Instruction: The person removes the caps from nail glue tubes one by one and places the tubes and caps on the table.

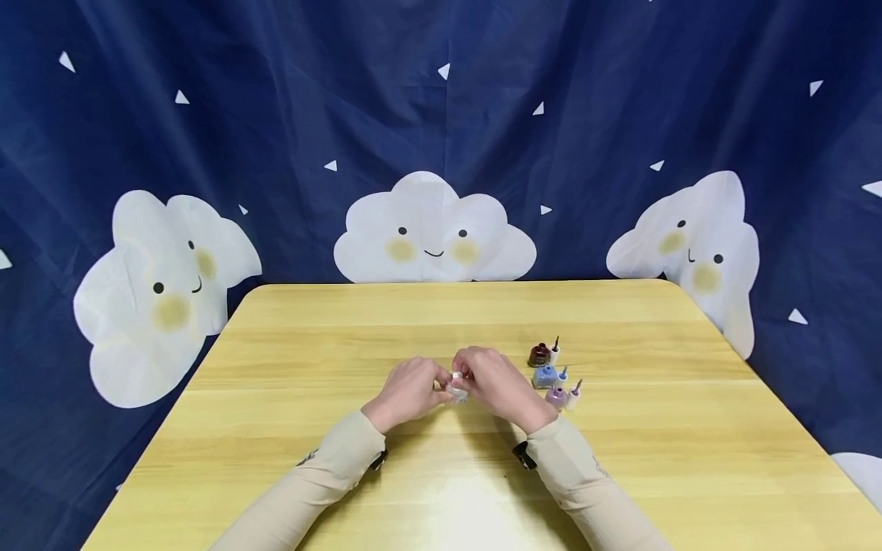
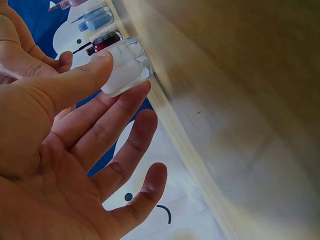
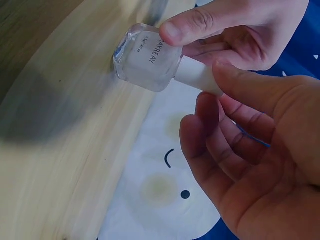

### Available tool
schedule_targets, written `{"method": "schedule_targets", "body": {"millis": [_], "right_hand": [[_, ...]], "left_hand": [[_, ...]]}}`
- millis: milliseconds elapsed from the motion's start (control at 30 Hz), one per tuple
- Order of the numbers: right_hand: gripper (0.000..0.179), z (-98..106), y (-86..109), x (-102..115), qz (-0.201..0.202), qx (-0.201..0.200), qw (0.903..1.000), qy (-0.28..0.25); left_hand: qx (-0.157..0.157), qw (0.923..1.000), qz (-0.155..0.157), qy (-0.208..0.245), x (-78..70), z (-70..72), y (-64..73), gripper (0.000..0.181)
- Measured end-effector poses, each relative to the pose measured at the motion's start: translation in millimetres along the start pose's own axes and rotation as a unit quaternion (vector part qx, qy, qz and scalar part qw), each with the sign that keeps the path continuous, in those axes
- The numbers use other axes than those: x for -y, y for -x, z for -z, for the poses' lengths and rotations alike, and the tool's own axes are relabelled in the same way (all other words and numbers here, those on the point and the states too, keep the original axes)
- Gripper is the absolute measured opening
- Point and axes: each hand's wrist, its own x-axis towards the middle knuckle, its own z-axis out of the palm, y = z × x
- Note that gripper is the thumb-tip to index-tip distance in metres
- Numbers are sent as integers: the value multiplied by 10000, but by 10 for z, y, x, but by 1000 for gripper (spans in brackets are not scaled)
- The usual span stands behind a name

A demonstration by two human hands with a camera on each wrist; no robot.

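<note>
My left hand (image 1: pixel 413 389) pinches a clear, faceted nail polish bottle (image 3: pixel 145 62) with whitish polish inside, thumb on one side and fingers on the other. The bottle's white cap (image 3: pixel 196 75) is on its neck, and my right hand (image 1: pixel 499 384) pinches that cap between thumb and fingers. Both hands meet above the middle of the table, and the bottle is tilted in the right wrist view. In the left wrist view the cap is hidden behind my left thumb. The other fingers of the left hand spread below the bottle.
On the wooden table (image 1: pixel 310 344), right of my right hand, stand open nail polish bottles: dark red (image 1: pixel 539 356), blue (image 1: pixel 544 377) and purple (image 1: pixel 556 398). Beside each stands a white cap (image 1: pixel 573 398), brush pointing up. A blue curtain (image 1: pixel 289 92) with clouds hangs behind.
</note>
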Motion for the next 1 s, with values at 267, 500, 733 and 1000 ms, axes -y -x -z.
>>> {"method": "schedule_targets", "body": {"millis": [267,500,733,1000], "right_hand": [[16,2,16,10,-454,63,9989,-64],[14,-10,3,14,-384,-108,9992,73],[10,-8,11,19,-214,-132,9996,95],[18,-22,17,37,-458,-48,9988,171]], "left_hand": [[-28,9999,55,-114,0,-21,8,7],[-91,9999,58,-81,-2,-19,10,8],[-94,9999,41,-47,-4,-21,8,7],[-79,9999,-17,-66,0,-20,12,6]]}}
